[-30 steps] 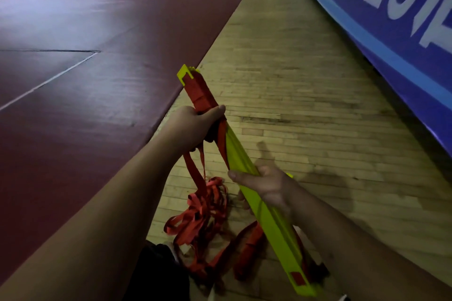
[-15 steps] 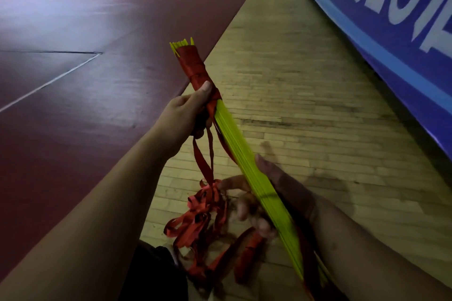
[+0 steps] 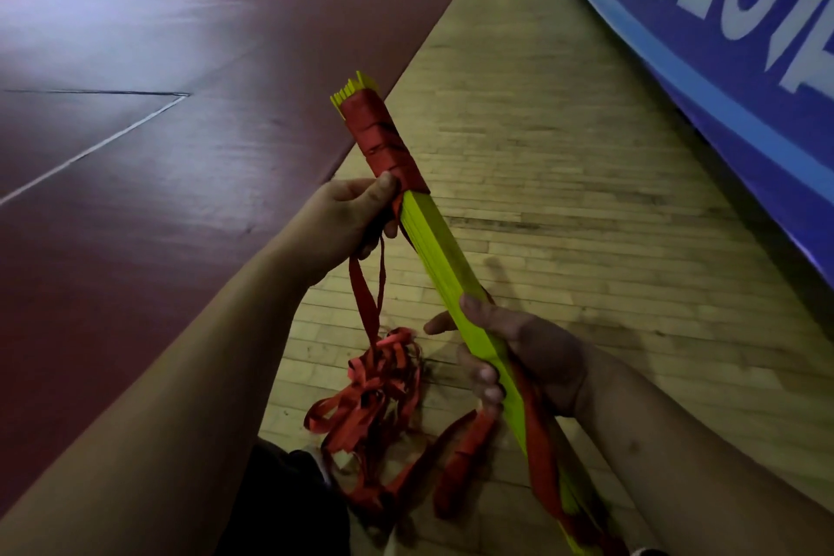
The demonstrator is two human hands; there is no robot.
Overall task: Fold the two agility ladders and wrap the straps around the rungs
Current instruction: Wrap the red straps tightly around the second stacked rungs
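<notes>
A stack of yellow ladder rungs (image 3: 435, 248) slants from the lower right up toward the centre. Red strap (image 3: 383, 140) is wound in several turns round its far end. My left hand (image 3: 349, 217) pinches the strap just below that winding, thumb against the bundle's edge. My right hand (image 3: 519, 352) grips the rungs lower down, thumb on top and fingers curled underneath. From my left hand the strap drops to a loose red tangle (image 3: 379, 393) on the wooden floor. More red strap (image 3: 541, 456) runs along the near end of the rungs.
I am on a wooden floor strip (image 3: 564, 149) beside a dark red sports mat (image 3: 158, 149) on the left. A blue banner with white lettering (image 3: 722, 36) lines the wall on the right. A dark piece of clothing (image 3: 280, 506) shows at the bottom.
The rung bundle has turned in my hands, showing its stacked edges. The red winding at the far end has grown down the bundle, and my right hand has shifted from under it to a grip.
</notes>
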